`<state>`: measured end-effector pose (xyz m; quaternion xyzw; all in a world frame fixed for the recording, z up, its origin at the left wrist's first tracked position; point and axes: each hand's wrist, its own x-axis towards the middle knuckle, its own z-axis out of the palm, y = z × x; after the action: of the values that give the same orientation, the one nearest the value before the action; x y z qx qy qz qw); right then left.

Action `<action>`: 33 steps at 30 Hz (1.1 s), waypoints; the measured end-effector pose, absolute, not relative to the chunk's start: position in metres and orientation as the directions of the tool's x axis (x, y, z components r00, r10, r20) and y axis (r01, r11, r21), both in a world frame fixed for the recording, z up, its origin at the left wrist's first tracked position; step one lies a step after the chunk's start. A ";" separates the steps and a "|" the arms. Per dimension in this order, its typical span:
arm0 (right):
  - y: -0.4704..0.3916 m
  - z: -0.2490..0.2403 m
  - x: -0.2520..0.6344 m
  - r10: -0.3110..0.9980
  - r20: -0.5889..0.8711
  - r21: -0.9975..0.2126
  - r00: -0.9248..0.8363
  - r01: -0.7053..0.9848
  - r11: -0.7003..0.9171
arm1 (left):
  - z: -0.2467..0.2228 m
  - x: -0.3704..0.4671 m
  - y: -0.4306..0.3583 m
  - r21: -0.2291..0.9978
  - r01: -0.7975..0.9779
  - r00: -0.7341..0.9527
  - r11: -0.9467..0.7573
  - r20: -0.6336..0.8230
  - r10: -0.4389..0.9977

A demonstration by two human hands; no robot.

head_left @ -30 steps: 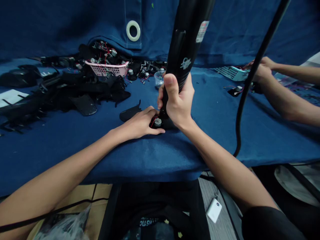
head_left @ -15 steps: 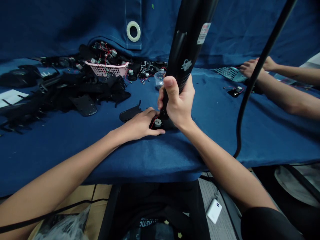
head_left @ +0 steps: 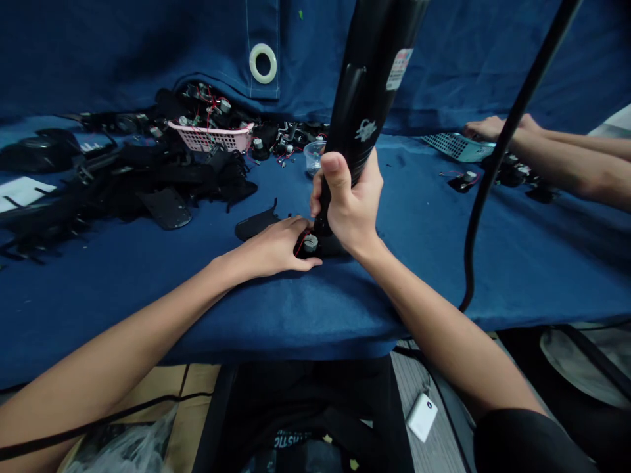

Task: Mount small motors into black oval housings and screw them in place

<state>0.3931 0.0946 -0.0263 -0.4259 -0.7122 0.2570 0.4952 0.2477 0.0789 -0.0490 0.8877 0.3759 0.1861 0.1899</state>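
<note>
My right hand is wrapped round a thick black electric screwdriver, its thumb pressed along the side. The tool stands nearly upright, leaning right at the top, and its tip is hidden behind my fingers. Under it, at the table's front edge, lies a black plastic part carrying a small silver motor with red wires. From the left, my left hand steadies this part, fingers behind it and thumb in front. Just beyond that hand lies a curved black shell piece.
A pink basket of wired motors stands at the back, near a clear cup. Black plastic parts pile up on the left. At right, a co-worker's arms reach toward a teal basket; a black cable hangs nearer.
My hands and the screwdriver have barely shifted. The co-worker's hands have moved back a little over the teal basket, and more small motor parts show beside their arm.
</note>
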 end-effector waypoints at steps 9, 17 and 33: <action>0.097 -0.030 0.395 0.817 0.525 -0.740 -0.238 0.346 0.576 | -0.049 0.247 0.080 0.443 0.621 0.640 -0.647 0.189 0.745; 0.093 -0.026 0.392 0.829 0.541 -0.773 -0.140 0.306 0.556 | -0.048 0.247 0.079 0.440 0.627 0.638 -0.643 0.183 0.748; 0.084 -0.003 0.409 0.831 0.519 -0.809 -0.202 0.197 0.554 | -0.049 0.246 0.080 0.447 0.621 0.642 -0.644 0.182 0.745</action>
<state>0.4094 0.0838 -0.0032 -0.3604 -0.7125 0.3055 0.5187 0.2459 0.0800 -0.0493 0.8891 0.3841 0.1778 0.1744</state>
